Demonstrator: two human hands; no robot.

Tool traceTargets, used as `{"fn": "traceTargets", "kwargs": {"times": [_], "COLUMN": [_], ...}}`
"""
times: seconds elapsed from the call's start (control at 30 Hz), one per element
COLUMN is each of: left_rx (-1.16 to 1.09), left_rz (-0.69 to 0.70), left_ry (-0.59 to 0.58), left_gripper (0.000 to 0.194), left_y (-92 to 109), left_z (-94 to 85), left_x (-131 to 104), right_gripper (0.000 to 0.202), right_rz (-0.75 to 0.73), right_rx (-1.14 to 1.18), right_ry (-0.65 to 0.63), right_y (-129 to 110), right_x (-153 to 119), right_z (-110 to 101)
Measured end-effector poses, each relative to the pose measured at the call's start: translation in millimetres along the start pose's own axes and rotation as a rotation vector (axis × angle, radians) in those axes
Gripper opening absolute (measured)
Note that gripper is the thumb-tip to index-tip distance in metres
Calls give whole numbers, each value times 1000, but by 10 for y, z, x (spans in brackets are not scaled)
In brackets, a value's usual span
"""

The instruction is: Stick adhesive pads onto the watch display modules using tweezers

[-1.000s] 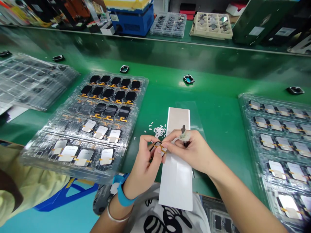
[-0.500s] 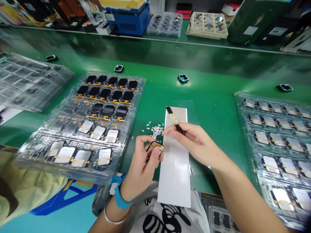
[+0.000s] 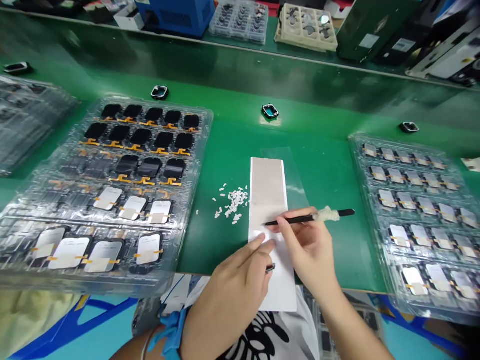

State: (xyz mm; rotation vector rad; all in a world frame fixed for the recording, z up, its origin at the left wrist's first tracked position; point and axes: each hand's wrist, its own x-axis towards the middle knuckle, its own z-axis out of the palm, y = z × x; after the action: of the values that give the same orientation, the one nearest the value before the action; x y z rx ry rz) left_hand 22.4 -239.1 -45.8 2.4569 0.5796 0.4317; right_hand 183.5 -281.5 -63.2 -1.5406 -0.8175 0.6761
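My right hand (image 3: 307,245) pinches black tweezers (image 3: 300,219) with a whitish wrap near their back end. Their pointed tip lies over a long sheet (image 3: 268,180) with a beige upper part and white edges. On the lower white part of this sheet rests my left hand (image 3: 240,280), fingers curled around a small screen module (image 3: 270,268). Only a dark edge of the module shows; the rest is hidden by the hand. Left of the sheet, small white pieces (image 3: 236,200) lie scattered on the green table.
A clear tray (image 3: 204,145) of black and silver-backed screens stands at left, another tray (image 3: 360,200) of silver-backed screens at right. Watch-case frames (image 3: 270,111) sit along the back. A shelf (image 3: 225,42) above carries boxes and part trays. Clear film (image 3: 294,175) lies beside the sheet.
The right hand has moved down and right, turning the tweezers so the tip points left over the sheet. The left hand has shifted right onto the sheet and turned over, hiding the screen module.
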Motion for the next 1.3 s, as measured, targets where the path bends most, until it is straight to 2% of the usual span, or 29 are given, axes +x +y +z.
{"fn": "traceTargets", "kwargs": {"times": [0.17,0.27,0.4,0.7,1.0,1.1,1.17,1.23,1.3], "left_rx": [68,80,64,74,49,-32,-142,-331,-615], "left_rz": [63,59,50,50,3,-42,-103,-223,-365], "left_ry": [-11,-2,-6,5,8,37,80,161,254], "left_gripper": [27,27,27,30,27,23,18,12,9], "left_y": [-14,-9,-5,20,47,46,19,-21,-52], "left_z": [26,31,33,7,20,11,3,2,16], "left_x": [-1,2,1,10,18,41,82,141,206], "right_gripper": [11,12,9,9,8,7,7,8,9], "right_rz": [40,30,18,4,6,-9,-51,-102,-134], "right_rx": [17,46,25,-52,11,119,189,242,264], "right_ry": [38,22,70,17,-12,22,116,218,260], "right_y": [-26,-36,-44,-59,-66,-69,-83,-115,-160], "right_x": [12,22,16,19,29,26,22,7,-26], "right_z": [40,40,35,23,10,-23,-58,-83,-77]}}
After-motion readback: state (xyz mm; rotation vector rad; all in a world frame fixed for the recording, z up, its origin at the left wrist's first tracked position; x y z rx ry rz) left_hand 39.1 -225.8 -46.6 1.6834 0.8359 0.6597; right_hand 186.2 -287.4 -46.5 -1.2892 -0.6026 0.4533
